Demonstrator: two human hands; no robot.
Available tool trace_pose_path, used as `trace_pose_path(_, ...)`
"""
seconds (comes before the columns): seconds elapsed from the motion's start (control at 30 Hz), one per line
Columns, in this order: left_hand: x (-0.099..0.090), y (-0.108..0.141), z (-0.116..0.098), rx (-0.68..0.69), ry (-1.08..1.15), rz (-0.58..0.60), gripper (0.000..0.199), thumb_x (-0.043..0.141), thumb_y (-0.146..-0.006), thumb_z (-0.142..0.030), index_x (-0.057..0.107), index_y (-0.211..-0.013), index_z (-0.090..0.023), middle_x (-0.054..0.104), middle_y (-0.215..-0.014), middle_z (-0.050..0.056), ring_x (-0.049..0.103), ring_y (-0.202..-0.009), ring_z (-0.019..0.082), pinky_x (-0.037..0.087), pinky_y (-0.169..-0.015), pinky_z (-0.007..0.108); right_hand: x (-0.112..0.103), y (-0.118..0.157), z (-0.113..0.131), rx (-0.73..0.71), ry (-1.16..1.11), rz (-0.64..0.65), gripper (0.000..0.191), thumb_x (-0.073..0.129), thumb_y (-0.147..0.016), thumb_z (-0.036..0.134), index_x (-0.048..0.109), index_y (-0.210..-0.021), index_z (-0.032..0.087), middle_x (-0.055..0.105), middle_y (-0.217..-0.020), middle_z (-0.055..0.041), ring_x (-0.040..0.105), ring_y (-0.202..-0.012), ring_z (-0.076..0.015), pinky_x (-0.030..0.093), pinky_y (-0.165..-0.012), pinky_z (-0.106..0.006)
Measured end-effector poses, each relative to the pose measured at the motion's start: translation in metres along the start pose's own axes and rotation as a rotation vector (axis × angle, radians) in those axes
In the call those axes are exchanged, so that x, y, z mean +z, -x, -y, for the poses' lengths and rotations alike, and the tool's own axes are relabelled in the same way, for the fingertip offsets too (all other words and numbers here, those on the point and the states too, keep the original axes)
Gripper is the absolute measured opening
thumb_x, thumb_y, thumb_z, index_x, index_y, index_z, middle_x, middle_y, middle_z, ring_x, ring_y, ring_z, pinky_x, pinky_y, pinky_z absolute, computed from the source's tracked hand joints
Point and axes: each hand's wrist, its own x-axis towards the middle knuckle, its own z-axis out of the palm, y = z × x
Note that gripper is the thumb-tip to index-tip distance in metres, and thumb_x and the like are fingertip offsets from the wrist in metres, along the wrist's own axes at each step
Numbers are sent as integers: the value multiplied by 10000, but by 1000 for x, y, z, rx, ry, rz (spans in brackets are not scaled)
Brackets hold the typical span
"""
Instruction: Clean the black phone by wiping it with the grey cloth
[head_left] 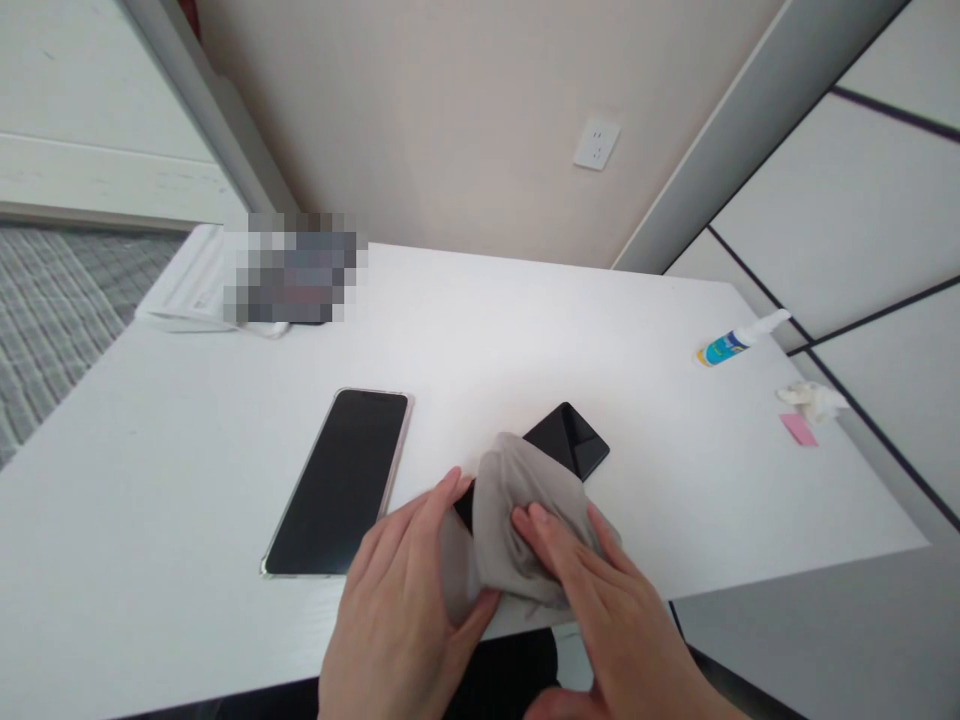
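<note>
At the table's front edge lies a black-screened smartphone [568,440], partly covered by a grey cloth [529,490]. Its far end sticks out beyond the cloth, and a small dark part shows beside my left fingers. My left hand [405,600] is closed around the near end of this phone, thumb on one side and fingers on the other. Some grey material also shows inside that grip. With bunched fingertips, my right hand [592,590] grips the cloth and presses it onto the phone's face. A second smartphone [337,482], in a clear case, lies screen up to the left of my left hand.
A small blue-and-white bottle [731,345] with a white nozzle lies at the right. Near it are a crumpled white tissue [814,400] and a pink slip [798,430]. A blurred dark item [307,275] rests on white packaging [187,285] at the back left. A wall closes off the back.
</note>
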Motion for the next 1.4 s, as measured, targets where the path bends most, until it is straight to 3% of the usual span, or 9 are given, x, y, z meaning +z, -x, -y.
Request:
trace_pose_path(0.17,2,0,-1,-6,29,-20,614,617,-1003,-517,475,-1487,-167,684,-1421,143,697,-1199,316,603,-995,466,-17,-3,-30,234,108,-90,990,379,-1022,806,42,-1718,188,427,-1679,-172,477,-1524,-332,305,-1274,-677)
trace_pose_path(0.33,2,-2,-2,19,16,-37,592,572,-1030,-496,465,-1500,-152,680,-1420,157,699,-1217,315,615,-990,461,-14,-44,-43,277,119,-184,980,417,-1024,786,56,-1711,187,390,-1696,-197,437,-1549,-353,297,-1265,-718)
trace_pose_path(0.5,2,-3,1,47,-21,-44,519,510,-1036,-420,468,-1475,-146,714,-1345,167,741,-1144,314,649,-937,443,5,-69,-2,141,50,-122,1127,529,-959,824,71,-1711,121,362,-1709,-187,348,-1594,-356,318,-1280,-664)
trace_pose_path(0.7,5,0,2,-8,-39,9,649,589,-890,-326,424,-1491,-145,704,-1353,190,742,-1140,344,655,-920,484,18,-33,33,-5,0,-75,1143,375,-942,906,84,-1720,121,379,-1705,-99,347,-1598,-249,230,-1331,-485)
trace_pose_path(0.8,4,1,0,-27,-10,23,703,574,-810,-214,429,-1495,-157,682,-1392,172,708,-1199,333,628,-968,483,9,-5,19,9,15,-71,1081,283,-984,878,21,-1718,129,491,-1642,-91,447,-1543,-221,230,-1327,-494)
trace_pose_path(0.9,2,0,-3,-10,15,-14,638,612,-892,-296,445,-1491,-155,676,-1405,162,697,-1188,328,608,-979,473,-7,10,-8,131,53,-72,971,338,-1040,803,47,-1720,173,493,-1642,-105,505,-1505,-257,243,-1322,-564)
trace_pose_path(1.1,2,-3,-3,14,21,-36,567,548,-1042,-500,470,-1481,-150,668,-1425,148,666,-1227,315,569,-1020,450,-20,-26,-47,323,109,-191,889,445,-1046,749,178,-1697,205,441,-1675,-148,453,-1540,-343,257,-1286,-698)
trace_pose_path(1.27,2,-2,-1,32,-13,-49,528,493,-1056,-482,486,-1460,-142,682,-1392,164,698,-1167,309,598,-967,449,-1,-65,-10,205,77,-153,1055,445,-974,859,179,-1686,128,394,-1700,-152,367,-1591,-315,291,-1307,-614)
trace_pose_path(1.4,3,-2,2,54,-46,-42,627,542,-975,-428,426,-1506,-117,711,-1303,185,727,-1095,323,631,-899,458,13,-55,30,19,3,-31,1012,363,-1017,835,110,-1705,137,287,-1747,-79,255,-1635,-249,276,-1318,-553)
